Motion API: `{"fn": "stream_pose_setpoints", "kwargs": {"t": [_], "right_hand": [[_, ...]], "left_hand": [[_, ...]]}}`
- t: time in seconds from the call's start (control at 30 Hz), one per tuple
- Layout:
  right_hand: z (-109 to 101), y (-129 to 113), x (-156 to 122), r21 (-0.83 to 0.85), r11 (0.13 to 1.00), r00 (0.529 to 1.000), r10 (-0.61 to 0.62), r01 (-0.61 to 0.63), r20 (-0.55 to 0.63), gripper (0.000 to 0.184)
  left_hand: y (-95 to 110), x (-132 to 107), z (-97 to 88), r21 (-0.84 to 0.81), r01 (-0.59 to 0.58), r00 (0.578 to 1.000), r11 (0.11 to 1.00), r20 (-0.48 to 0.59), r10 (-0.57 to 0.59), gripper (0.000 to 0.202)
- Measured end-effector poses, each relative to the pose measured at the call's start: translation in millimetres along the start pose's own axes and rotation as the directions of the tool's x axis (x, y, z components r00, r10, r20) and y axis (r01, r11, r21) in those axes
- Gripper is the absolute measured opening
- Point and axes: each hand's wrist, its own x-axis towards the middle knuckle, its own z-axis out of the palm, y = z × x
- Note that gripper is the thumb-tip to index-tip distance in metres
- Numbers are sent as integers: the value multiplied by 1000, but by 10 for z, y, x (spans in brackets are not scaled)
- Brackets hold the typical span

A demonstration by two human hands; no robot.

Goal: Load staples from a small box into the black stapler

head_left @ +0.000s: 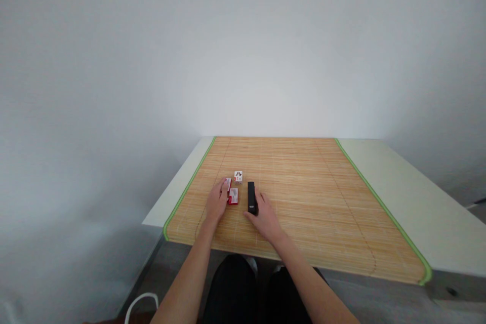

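A black stapler lies lengthwise on the bamboo mat, pointing away from me. My right hand grips it from the right, thumb at the near end and fingers along its side. To the left, my left hand has its fingers on a small red-and-white box, which they partly cover. A second red-and-white box lies just right of those fingers. Farther back sits a small white box with a dark picture on its top.
The bamboo mat with green edging covers the middle of a white table. A plain wall rises behind the table. My legs are below the front edge, and a white cable loops at the lower left.
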Motion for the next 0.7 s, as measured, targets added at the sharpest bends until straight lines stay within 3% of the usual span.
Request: {"fn": "stream_pose_setpoints", "kwargs": {"t": [0.1, 0.23, 0.5, 0.7], "right_hand": [[208, -143, 51, -2, 999, 999, 48, -48, -10, 100], [345, -231, 95, 21, 1000, 1000, 12, -11, -29, 97], [393, -165, 110, 27, 1000, 1000, -2, 3, -31, 96], [307, -126, 93, 22, 999, 999, -43, 43, 1, 96]], "left_hand": [[-64, 15, 43, -52, -30, 1000, 998, 7, 31, 49], [-137, 25, 84, -52, -30, 1000, 998, 4, 30, 48], [-121, 7, 92, -56, -21, 1000, 998, 21, 22, 46], [-31, 2, -14, -50, -61, 997, 997, -44, 59, 43]]}}
